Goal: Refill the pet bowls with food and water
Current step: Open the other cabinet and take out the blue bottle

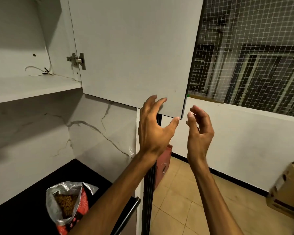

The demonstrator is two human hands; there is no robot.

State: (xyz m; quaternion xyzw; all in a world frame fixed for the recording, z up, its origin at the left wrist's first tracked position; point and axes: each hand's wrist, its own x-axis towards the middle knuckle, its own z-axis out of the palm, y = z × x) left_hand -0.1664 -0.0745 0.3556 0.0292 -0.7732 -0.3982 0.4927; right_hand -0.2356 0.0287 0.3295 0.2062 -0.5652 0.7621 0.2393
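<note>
Where door (134,48) ends, hands (153,129) spread.

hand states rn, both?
Left hand: open, fingers spread, thumb tip at the bottom corner of the cabinet door, holding nothing.
Right hand: open, fingers loosely curled, empty.

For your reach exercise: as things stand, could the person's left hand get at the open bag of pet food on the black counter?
Probably yes. The left hand is up at the cabinet door, holding nothing, and the food bag stands open below beside that forearm, with nothing between.
</note>
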